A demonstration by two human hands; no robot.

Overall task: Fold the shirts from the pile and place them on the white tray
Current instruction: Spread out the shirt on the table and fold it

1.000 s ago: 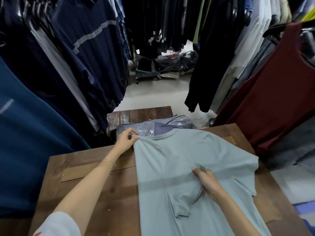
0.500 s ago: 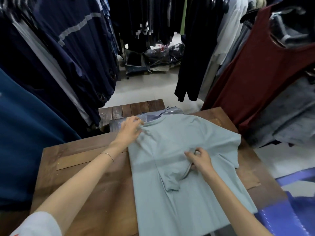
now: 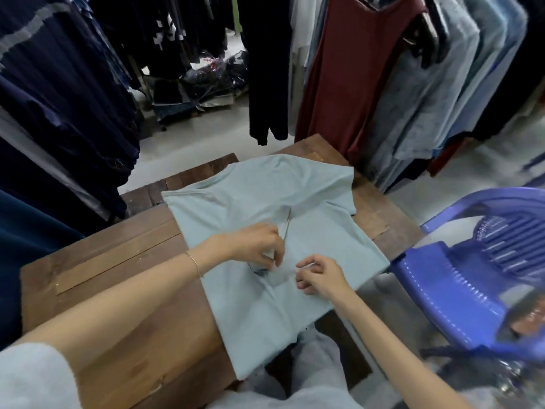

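Gently: this pale green short-sleeved T-shirt (image 3: pixel 265 199) looks light and limp; your left hand (image 3: pixel 253 246) and right hand (image 3: pixel 321 276) both pinch its folded-in sleeve (image 3: pixel 278 280), so lift by the hems

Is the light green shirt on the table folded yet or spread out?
Partly folded: the shirt has one side turned in over its middle, while the other sleeve lies flat on the table.

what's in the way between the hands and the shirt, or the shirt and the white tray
Nothing visible: the left hand and right hand both hold the pale green shirt at its folded-in sleeve. The white tray is not in view, so that path cannot be judged.
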